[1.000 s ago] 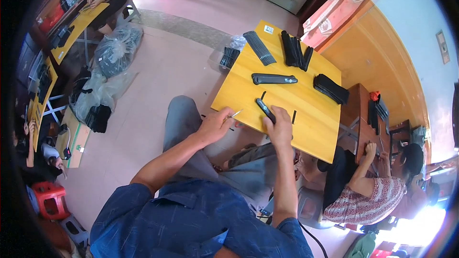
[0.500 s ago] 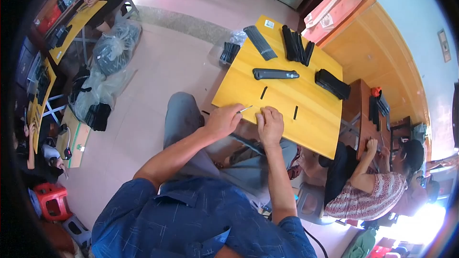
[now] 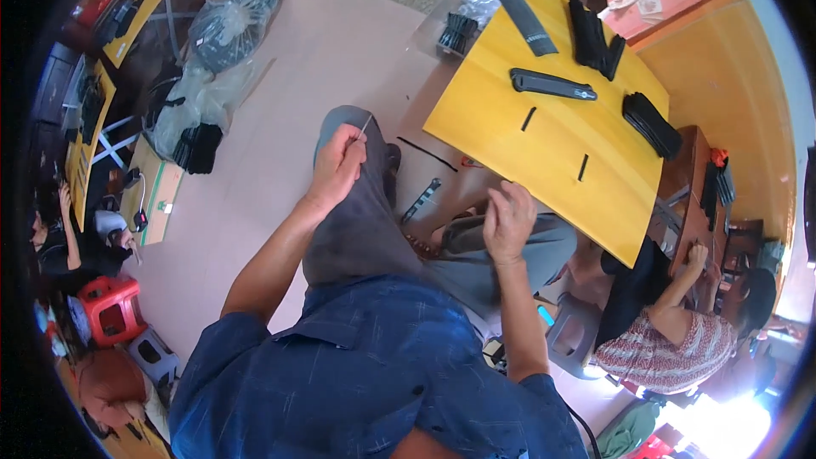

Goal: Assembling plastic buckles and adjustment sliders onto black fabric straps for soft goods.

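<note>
Fingers [image 3: 352,139] of left hand [image 3: 337,173] pinched thin tool [image 3: 367,124]; right hand [image 3: 509,225], loosely spread, hung beside counter [image 3: 544,168] at seven o'clock.

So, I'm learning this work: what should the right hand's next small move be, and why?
Perhaps reach the right hand toward a short black strip: that hand looks empty near the yellow table, the strip lies close by, and the left hand holds a thin tool.

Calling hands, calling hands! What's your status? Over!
Left hand gripping slim metal tool, away from yellow table. Right hand by table's near edge, nothing visible in it. Two short black strips lying apart on top. Nothing seen blocking either hand.
</note>
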`<state>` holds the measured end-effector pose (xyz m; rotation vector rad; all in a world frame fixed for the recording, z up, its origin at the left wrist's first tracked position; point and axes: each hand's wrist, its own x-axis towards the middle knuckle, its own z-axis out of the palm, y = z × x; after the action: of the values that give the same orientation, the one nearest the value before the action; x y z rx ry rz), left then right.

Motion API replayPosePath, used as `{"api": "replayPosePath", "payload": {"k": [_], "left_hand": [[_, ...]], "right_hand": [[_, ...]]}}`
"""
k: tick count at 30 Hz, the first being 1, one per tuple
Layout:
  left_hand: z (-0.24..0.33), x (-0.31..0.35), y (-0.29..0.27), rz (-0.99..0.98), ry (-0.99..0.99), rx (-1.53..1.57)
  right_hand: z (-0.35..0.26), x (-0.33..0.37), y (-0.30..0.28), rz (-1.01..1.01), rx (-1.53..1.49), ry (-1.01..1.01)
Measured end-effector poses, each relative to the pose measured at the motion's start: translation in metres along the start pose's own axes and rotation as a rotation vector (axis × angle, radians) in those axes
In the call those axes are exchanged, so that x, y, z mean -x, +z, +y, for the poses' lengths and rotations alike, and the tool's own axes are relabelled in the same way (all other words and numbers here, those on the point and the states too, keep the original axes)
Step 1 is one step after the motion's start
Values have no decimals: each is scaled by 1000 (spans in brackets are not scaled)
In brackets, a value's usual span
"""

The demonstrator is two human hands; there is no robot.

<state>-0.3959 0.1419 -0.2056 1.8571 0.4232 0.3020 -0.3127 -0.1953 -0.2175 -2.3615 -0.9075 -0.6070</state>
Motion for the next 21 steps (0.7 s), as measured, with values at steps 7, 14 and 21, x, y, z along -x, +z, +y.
{"api": "replayPosePath", "payload": {"k": [7,14,21], "left_hand": [[-59,-23,37,-412,-131,-662],[-238,-40,175,-1166,10,-981],[-310,11,251,-897,-121,-630]], "right_hand": [[36,-50,-20,52,57,111],[48,-57,-8,-60,87,248],[45,-56,-18,-176,150,346]]}}
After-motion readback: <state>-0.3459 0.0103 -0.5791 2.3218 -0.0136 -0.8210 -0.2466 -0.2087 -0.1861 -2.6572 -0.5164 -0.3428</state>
